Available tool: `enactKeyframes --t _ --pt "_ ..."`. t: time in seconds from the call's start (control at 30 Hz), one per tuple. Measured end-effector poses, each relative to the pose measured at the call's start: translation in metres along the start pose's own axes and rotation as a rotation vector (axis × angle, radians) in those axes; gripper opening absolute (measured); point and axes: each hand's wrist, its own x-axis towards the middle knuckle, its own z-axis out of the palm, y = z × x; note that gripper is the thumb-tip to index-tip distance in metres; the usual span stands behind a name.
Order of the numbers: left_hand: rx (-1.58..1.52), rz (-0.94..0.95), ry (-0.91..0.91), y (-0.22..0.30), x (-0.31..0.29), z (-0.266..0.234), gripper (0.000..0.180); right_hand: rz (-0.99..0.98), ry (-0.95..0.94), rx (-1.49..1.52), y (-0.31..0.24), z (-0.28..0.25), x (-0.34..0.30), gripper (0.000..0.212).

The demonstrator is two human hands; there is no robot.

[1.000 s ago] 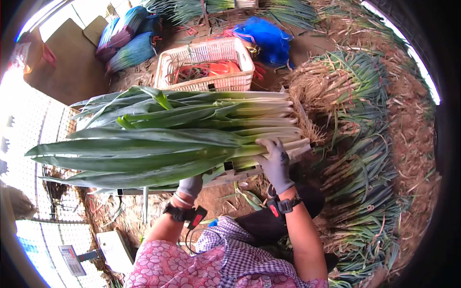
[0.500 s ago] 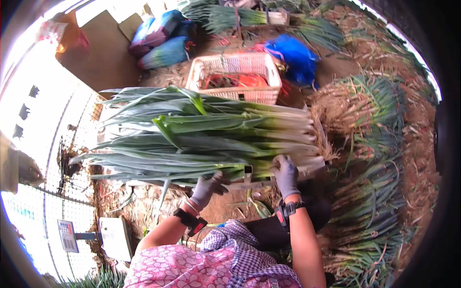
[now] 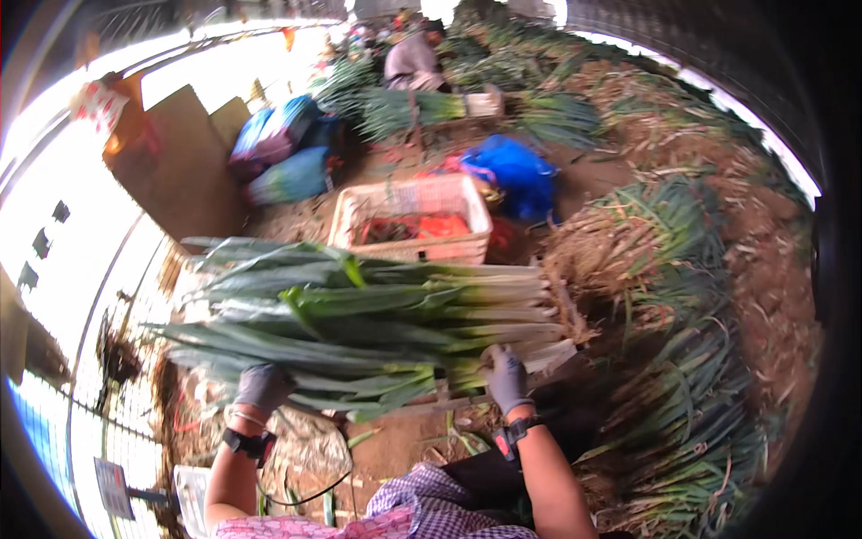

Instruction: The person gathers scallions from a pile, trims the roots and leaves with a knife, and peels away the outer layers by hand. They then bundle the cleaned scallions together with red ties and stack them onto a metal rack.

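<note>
The bundle of leeks point(image 3: 377, 328) lies flat in front of the person, its long axis running left to right across the view: the green leaf ends fan out to the left, the pale white shanks and root ends stack up at the right. It rests on a low support whose surface is mostly hidden beneath the stalks, so what carries it cannot be made out. The right hand point(image 3: 507, 377), in a grey glove, sits on the near edge of the bundle close to the white end, its fingers curled against the lowest stalks and pressed on them rather than spread. The left hand point(image 3: 263, 386), also gloved, meets the near edge further left, under the green leaves, with its fingers bent in against the foliage; whether they wrap round any stalks cannot be told. Both hands touch the bundle from the near side, well apart along its length, the right one nearer the heavy root end. Just beyond the bundle on the far side stands a white plastic crate point(image 3: 415, 220), and right of that a blue bag point(image 3: 514, 175). More leeks lie heaped on the ground at right point(image 3: 682, 377), and another person point(image 3: 413, 61) works far off.
</note>
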Motion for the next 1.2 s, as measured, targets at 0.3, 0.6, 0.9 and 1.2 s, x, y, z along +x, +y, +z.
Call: enactKeyframes --t 0.3,0.6,0.9,1.2 --pt "0.355 -0.254 -0.168 -0.097 0.061 -0.009 0.034 0.06 -0.056 0.0 0.001 0.002 0.004 0.02" --pt "-0.253 0.221 1.011 0.046 0.035 -0.095 0.036 -0.241 0.249 0.081 -0.054 0.003 0.074 0.037" --pt "-0.114 0.791 0.416 0.206 0.107 -0.085 0.055 -0.271 -0.077 -0.162 -0.039 0.058 0.096 0.07" --pt "0.188 0.198 0.134 0.089 0.15 -0.076 0.029 -0.214 -0.141 -0.193 -0.029 0.058 0.095 0.065"
